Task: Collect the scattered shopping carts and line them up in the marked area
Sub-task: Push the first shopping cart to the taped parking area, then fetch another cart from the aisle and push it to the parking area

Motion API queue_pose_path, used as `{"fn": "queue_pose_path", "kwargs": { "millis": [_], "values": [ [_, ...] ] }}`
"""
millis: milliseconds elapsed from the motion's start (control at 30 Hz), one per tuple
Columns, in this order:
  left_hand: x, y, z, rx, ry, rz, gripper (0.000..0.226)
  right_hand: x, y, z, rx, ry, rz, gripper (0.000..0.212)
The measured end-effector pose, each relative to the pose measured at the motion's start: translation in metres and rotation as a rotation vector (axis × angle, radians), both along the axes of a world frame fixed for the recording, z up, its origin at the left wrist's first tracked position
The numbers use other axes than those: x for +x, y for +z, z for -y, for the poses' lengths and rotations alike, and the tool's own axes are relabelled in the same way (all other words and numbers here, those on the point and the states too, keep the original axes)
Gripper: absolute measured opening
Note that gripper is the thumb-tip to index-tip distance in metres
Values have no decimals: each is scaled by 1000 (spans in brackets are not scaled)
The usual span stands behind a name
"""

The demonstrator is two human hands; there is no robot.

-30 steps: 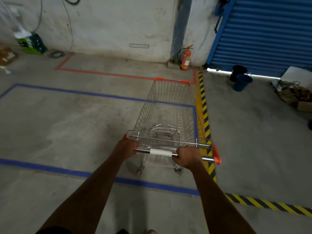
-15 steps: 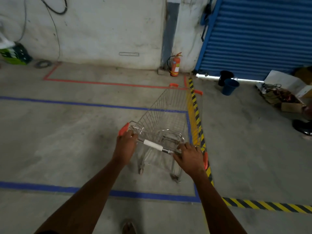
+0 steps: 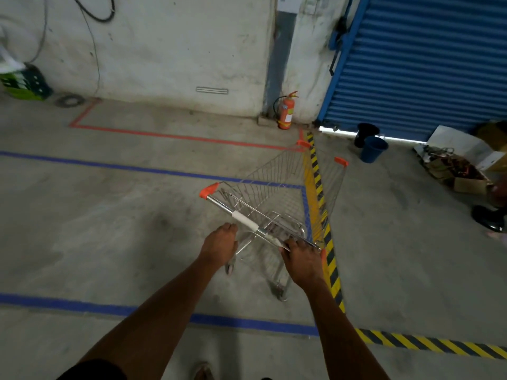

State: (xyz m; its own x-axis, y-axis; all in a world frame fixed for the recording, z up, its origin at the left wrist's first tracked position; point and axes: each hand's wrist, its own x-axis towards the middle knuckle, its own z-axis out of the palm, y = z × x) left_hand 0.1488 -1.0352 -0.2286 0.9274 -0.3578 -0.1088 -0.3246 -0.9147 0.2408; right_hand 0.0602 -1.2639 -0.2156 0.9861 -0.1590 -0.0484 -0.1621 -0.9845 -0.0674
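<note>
Right now my right hand (image 3: 303, 263) grips the near end of the cart's handle (image 3: 247, 221), while my left hand (image 3: 219, 246) hangs off it, fingers loosely curled, holding nothing. That cart (image 3: 285, 198) stands angled across the blue line (image 3: 306, 207) and striped tape (image 3: 319, 187).

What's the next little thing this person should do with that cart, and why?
Probably swing the shopping cart back to the left: its front end lies across the yellow-black hazard stripe, outside the blue-taped box. The left hand is off the handle; the right hand rests on it.
</note>
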Motion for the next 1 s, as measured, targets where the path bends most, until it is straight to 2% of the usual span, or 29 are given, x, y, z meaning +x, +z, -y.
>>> {"fn": "queue_pose_path", "kwargs": {
  "millis": [233,367,500,767,1000],
  "values": [
    [-28,14,-11,10,49,77,32,11,2,-14,20,97,24,44],
    [-72,17,-30,-27,184,99,35,10,4,-37,-44,305,38,45],
    [-129,11,-61,-36,321,103,33,4,-6,-79,-68,603,19,37],
    [-278,8,-156,15,709,77,35,-43,-3,-224,-2,1069,-29,33],
    [-399,7,-262,21,1078,116,33,-119,-9,-395,94,1486,-38,27]
  ]
}}
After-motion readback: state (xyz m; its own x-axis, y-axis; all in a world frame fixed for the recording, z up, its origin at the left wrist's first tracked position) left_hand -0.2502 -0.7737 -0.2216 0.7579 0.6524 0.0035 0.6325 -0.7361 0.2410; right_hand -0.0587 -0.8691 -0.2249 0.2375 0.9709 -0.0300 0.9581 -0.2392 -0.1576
